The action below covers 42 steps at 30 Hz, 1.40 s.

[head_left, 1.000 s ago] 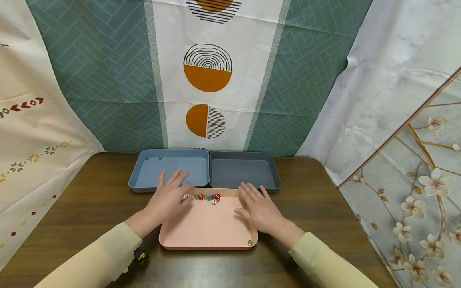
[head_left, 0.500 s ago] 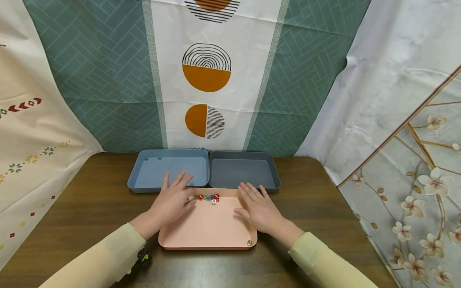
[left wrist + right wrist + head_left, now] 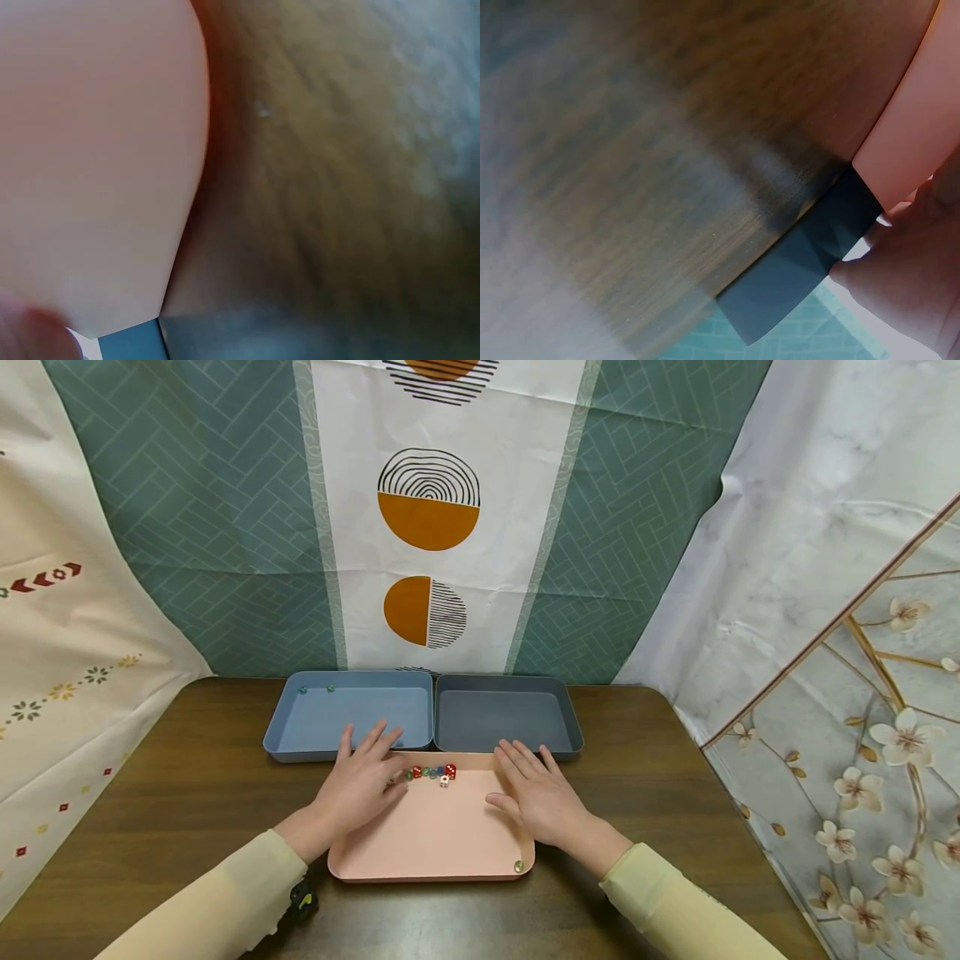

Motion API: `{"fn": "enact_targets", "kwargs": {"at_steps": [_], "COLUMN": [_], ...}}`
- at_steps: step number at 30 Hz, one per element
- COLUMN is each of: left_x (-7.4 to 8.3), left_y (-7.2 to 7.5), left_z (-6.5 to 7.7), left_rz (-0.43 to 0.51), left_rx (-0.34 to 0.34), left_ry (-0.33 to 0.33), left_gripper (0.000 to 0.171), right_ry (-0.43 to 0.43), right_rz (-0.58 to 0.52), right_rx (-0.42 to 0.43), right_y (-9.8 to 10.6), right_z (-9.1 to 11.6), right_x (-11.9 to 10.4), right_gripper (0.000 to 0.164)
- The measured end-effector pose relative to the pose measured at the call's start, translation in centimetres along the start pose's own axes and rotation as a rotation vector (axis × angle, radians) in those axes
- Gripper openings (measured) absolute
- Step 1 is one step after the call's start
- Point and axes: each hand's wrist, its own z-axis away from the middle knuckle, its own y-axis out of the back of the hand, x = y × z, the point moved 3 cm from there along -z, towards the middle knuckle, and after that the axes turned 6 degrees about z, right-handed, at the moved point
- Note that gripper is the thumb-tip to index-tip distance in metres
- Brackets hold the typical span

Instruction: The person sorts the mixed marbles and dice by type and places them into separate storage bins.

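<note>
My left hand (image 3: 360,789) reaches over the left rim of the pink tray (image 3: 427,839), fingers spread, thumb and index tips close to a small white piece mostly hidden by them. Just right of those fingertips, a row of small pieces lines the tray's back wall: red dice (image 3: 451,771) with green and blue glass beads between. A white die (image 3: 445,782) lies in front of the row. My right hand (image 3: 536,797) rests across the tray's right rim, fingers straight and pointing toward the back, thumb held out over the tray. One green bead (image 3: 519,866) sits in the front right corner.
Behind the pink tray stand a light blue tray (image 3: 360,747) with two small greenish beads (image 3: 331,688) near its back wall, and a dark grey-blue tray (image 3: 510,745) beside it. All are on a wooden table (image 3: 202,777). Patterned cloths (image 3: 427,410) hang behind.
My left hand has shifted slightly right, its thumb and index now covering most of the white piece at the row's left end. The right hand has stayed in place.
</note>
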Motion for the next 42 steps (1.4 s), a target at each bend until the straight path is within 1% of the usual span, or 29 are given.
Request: {"fn": "enact_targets", "kwargs": {"at_steps": [3, 11, 25, 34, 42], "left_x": [-0.03, 0.06, -0.16, -0.19, -0.15], "left_y": [-0.14, -0.21, -0.66, -0.79, -0.75], "left_z": [0.0, -0.06, 0.07, 0.16, 0.28], "left_rz": [-0.004, -0.006, -0.005, -0.011, 0.005], "left_rx": [-0.01, -0.003, 0.008, 0.015, 0.013], "left_ry": [0.0, -0.019, -0.029, -0.029, -0.02], "left_gripper": [0.021, 0.023, 0.019, 0.017, 0.017], "right_ry": [0.0, -0.01, 0.023, 0.027, 0.011], "right_rz": [-0.003, -0.011, -0.025, -0.038, -0.015], "right_rx": [0.001, -0.015, 0.031, 0.04, 0.011], "right_y": [-0.03, -0.28, -0.01, 0.01, 0.08], "right_z": [-0.04, -0.09, 0.15, 0.16, 0.05], "right_x": [0.03, 0.17, -0.04, -0.04, -0.09], "right_gripper": [0.082, 0.084, 0.082, 0.082, 0.082]}}
